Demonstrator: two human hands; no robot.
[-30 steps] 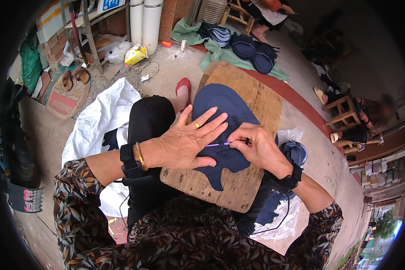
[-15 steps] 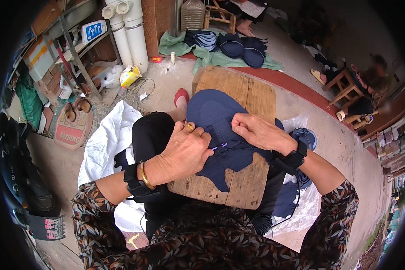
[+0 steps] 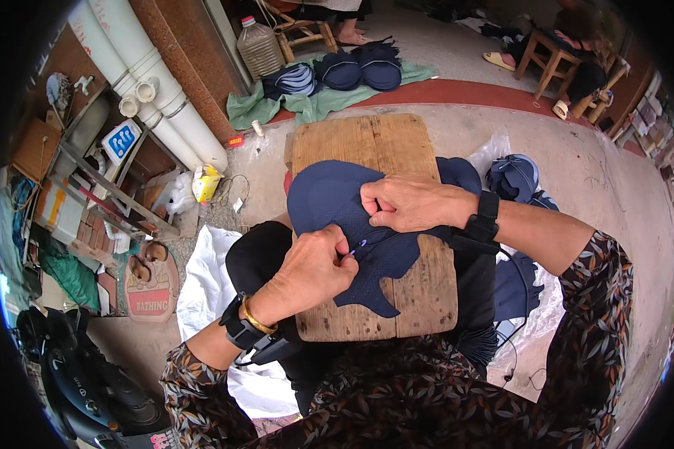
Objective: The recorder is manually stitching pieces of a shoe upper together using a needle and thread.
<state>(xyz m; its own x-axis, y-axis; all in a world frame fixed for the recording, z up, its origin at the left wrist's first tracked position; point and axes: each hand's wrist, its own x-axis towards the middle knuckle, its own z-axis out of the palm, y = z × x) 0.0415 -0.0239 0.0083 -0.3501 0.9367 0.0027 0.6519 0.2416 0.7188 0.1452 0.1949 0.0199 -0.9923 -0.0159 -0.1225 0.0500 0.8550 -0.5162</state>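
Head view: apparently pinching a slim purple tool (image 3: pixel 363 242) in the nearer left hand (image 3: pixel 314 271), over the navy fabric piece (image 3: pixel 320 188), with long axis slanting up-right toward the right hand (image 3: pixel 413 203), curled together on something impossible to tell.

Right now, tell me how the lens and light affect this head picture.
Head view: black rims the picture; the red floor strip bows; the floor beyond it looks dim, the white sheet bright; the left hand and right hand look fairly sharp.
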